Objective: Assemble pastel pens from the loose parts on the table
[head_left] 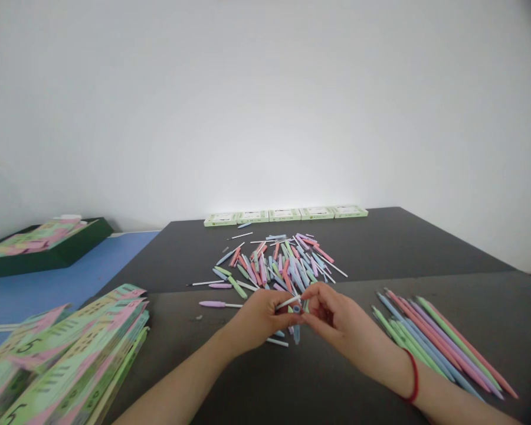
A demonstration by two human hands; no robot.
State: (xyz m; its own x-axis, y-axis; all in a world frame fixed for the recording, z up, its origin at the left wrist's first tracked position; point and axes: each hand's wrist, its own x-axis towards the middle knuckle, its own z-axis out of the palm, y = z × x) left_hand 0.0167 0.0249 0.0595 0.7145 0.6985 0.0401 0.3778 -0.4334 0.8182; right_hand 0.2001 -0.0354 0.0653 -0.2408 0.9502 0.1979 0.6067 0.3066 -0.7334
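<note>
My left hand [261,319] is closed, with a white pen refill [287,303] between thumb and fingers. A translucent blue pen part [297,330] hangs just below the fingertips; I cannot tell which hand bears it. My right hand [336,316], a red cord on its wrist, has its fingers pinched together close to the refill's end. What lies between those fingertips is too small to make out. Right behind both hands spreads a heap of pastel pen parts [287,265], with barrels, caps and refills mixed. A purple pen part [212,304] lies left of my left hand.
Several whole pens [442,342] lie side by side on the dark table [380,248] at right. Printed packets [71,360] are stacked at front left. A dark green box [71,251] stands on a blue surface. Flat green boxes [284,215] line the table's back edge.
</note>
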